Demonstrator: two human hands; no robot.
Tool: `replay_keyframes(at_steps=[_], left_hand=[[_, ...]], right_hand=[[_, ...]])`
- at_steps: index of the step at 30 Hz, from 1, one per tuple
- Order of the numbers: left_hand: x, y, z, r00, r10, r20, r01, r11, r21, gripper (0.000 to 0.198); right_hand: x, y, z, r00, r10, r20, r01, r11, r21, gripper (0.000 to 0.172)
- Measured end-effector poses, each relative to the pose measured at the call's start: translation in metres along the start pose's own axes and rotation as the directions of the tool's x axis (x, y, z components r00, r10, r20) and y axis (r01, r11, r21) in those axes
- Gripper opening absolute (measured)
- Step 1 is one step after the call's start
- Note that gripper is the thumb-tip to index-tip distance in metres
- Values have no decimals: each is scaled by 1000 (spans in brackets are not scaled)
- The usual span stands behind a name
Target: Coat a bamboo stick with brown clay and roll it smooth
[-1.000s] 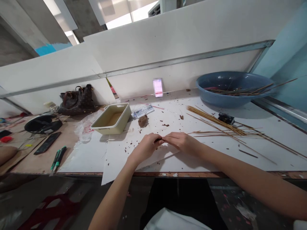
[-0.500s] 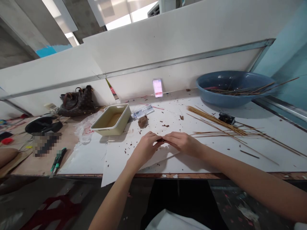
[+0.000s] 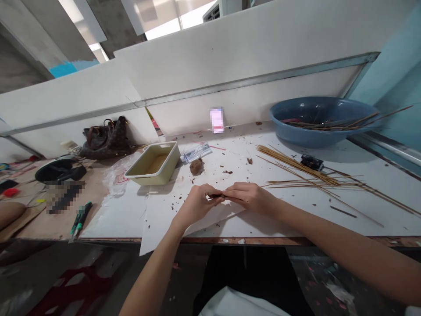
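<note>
My left hand [image 3: 200, 202] and my right hand [image 3: 250, 197] meet above a white paper sheet [image 3: 171, 215], pinching a thin stick [image 3: 230, 197] coated with brown material between their fingertips. The fingers hide most of the coating. Beyond my left hand lies a brown clay-like lump [image 3: 196, 166], with small brown crumbs scattered over the paper. To the right of my right hand, a loose spread of thin bamboo sticks [image 3: 305, 177] lies on the table. More sticks rest in a blue plastic basin [image 3: 296, 131].
A cream rectangular tray [image 3: 153, 164] stands left of the lump. Farther left are a dark handbag [image 3: 105, 142], green-handled tools [image 3: 79, 221] and a plastic sheet [image 3: 113, 182]. A black clip [image 3: 311, 162] sits by the sticks. A white partition runs along the back.
My fingers have shifted slightly along the stick, and more of its thin length now shows between my hands. The other objects have not visibly moved.
</note>
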State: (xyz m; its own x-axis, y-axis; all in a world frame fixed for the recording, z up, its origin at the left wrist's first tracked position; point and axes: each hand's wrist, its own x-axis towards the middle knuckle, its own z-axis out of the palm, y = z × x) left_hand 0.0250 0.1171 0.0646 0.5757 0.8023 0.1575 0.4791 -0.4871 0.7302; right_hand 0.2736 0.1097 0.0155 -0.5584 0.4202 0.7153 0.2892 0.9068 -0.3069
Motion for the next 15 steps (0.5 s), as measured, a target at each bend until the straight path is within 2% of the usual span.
replay_keyframes(at_steps=[6,10,15], left_hand=[[2,1,7,997,63,-32,-61,997,55,17],[4,-2,14,991,105,-85,-94,987,131,21],[5,-6,13,997,45,-60,-34,982,188,18]], right_hand=[[3,-2,-2,999,50,5,-50,999,-19,25],[5,0,-4,999,46,-15,-47,998,-34,25],[2,3,-4,997,44,71,-40,997,-69,32]])
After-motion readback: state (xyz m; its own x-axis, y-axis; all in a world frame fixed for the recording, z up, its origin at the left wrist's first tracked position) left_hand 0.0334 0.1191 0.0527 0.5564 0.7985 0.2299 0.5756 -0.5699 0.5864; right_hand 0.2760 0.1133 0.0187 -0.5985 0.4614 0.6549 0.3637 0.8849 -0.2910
